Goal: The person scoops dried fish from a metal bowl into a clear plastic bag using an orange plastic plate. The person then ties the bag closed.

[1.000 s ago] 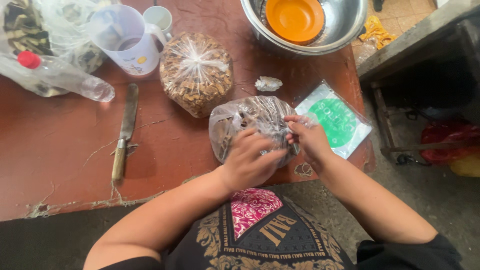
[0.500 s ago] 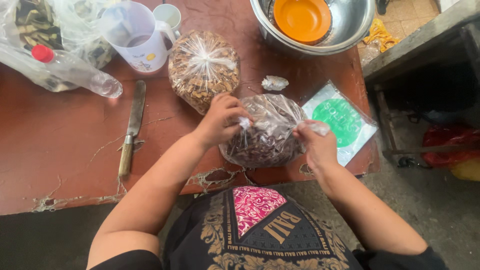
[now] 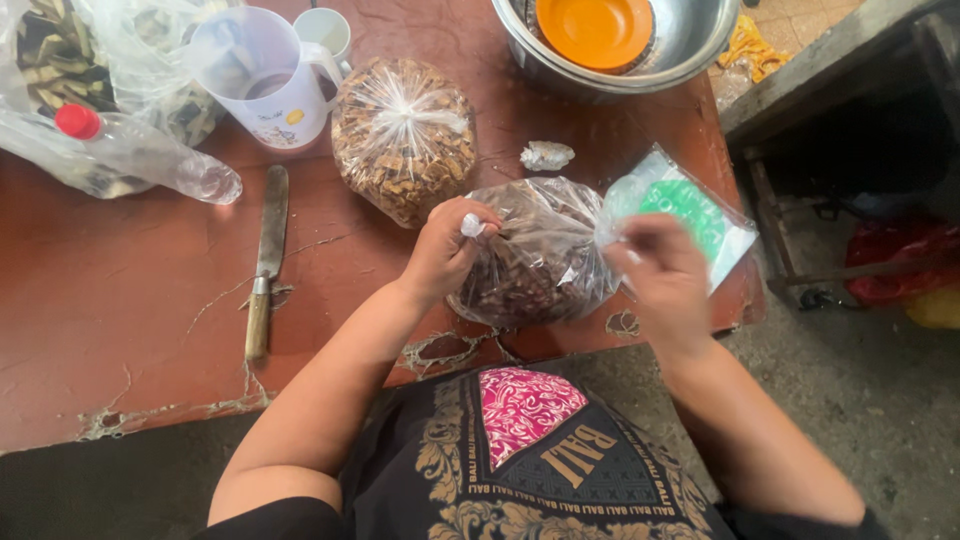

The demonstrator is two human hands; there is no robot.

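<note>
Big reddish table (image 3: 120,330) fills the frame. Dead centre sits a clear plastic bag of dark brown bits (image 3: 540,260); left hand (image 3: 440,250) pinches one twisted corner, right hand (image 3: 665,270) grips the other. Tied bag of lighter chips (image 3: 400,135) sits above, knife (image 3: 265,265) at left.

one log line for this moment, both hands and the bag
left hand: pinches bag corner | right hand: pinches other corner | clear bag of brown pieces: on red table, between hands
</note>
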